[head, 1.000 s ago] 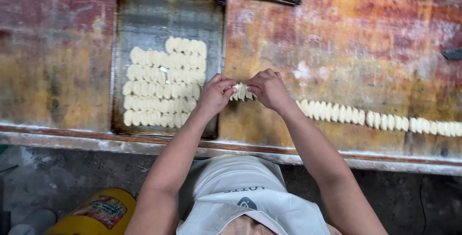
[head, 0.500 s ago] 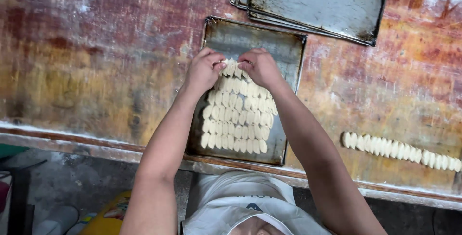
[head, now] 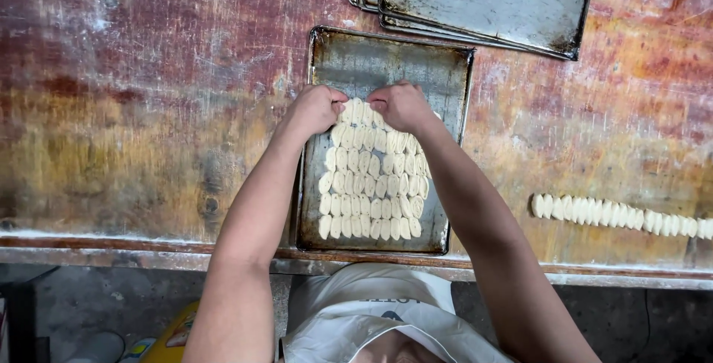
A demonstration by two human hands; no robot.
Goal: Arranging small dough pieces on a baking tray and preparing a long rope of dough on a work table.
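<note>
Both fists, left hand (head: 316, 108) and right hand (head: 401, 104), press curled, apparently pinching the top row of pale dough pieces (head: 371, 177) on the dark worn metal baking tray (head: 356, 62). Beneath lies a stained reddish wooden table (head: 148, 95); right of the hands, a loose dough row (head: 620, 214).

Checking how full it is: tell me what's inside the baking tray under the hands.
The baking tray holds rows of pale dough pieces in its near half; the far strip is bare metal. The left hand and right hand cover part of the top row.
</note>
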